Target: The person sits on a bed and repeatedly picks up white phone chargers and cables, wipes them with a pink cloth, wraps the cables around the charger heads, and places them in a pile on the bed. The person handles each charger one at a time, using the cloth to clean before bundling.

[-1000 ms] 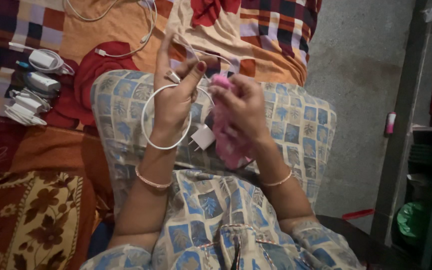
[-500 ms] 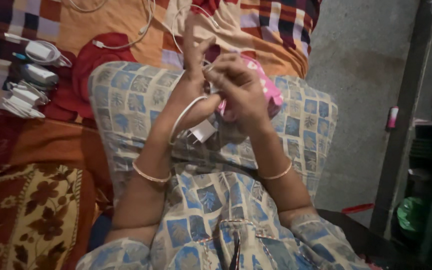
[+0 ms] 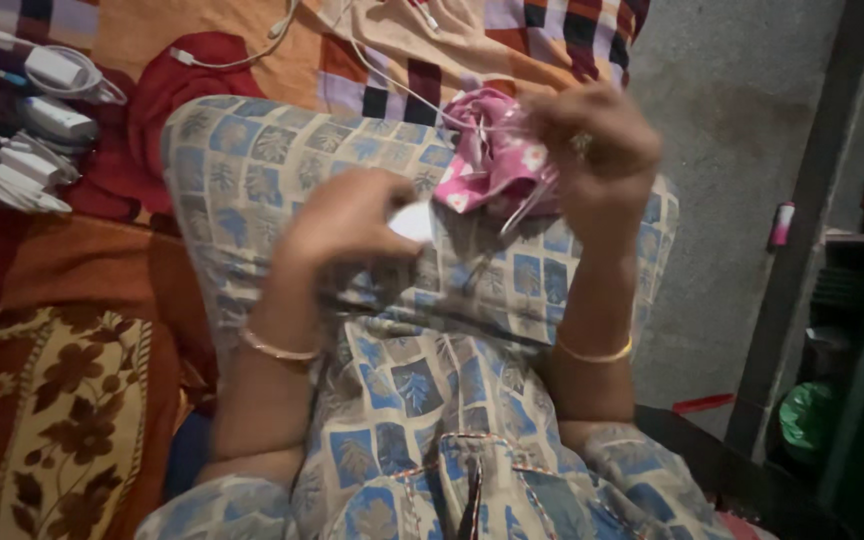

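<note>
Spread across the left and top, a patchwork bedspread (image 3: 62, 400) in orange, red and floral brown. Over the lap, blue and cream leaf-print fabric (image 3: 252, 170). To the right, bare grey floor (image 3: 742, 130). Raised above the lap, right hand (image 3: 592, 150), fingers curled together and pinching the top of a small pink flowered pouch (image 3: 487, 160) along with a thin white cable (image 3: 522, 205) hanging from it. Just left of the pouch, left hand (image 3: 347, 220), fingers folded around a white charger plug (image 3: 414, 220). Along the upper left edge, a cluster of white chargers (image 3: 37, 140). On each wrist, a thin gold bangle (image 3: 597, 353).
</note>
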